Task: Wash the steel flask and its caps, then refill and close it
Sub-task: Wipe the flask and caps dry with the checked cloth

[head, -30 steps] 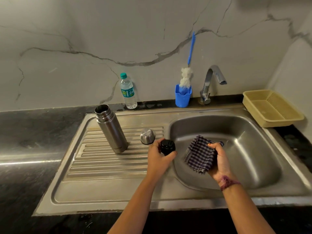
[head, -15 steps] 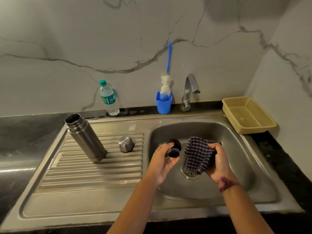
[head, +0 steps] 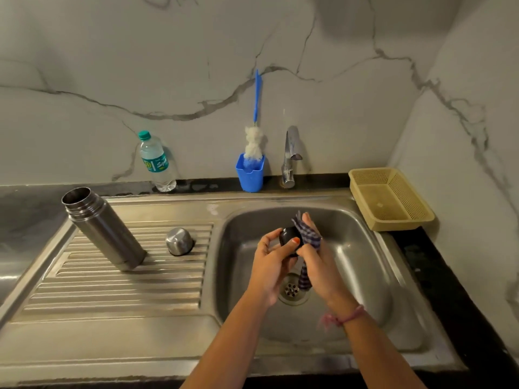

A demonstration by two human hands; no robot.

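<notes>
l hand point(head: 271, 266) grips black cap point(head: 289, 239), r hand point(head: 317, 262) presses cloth point(head: 307, 237) on it.

Flask point(head: 104, 228) stood on drainboard point(head: 112, 287), left of steel cap point(head: 179, 241). Basin point(head: 365, 276) lay right. Behind: water bottle point(head: 156, 161), brush holder point(head: 250, 172), tap point(head: 290, 155). Basket point(head: 390, 199) sat far right.
</notes>
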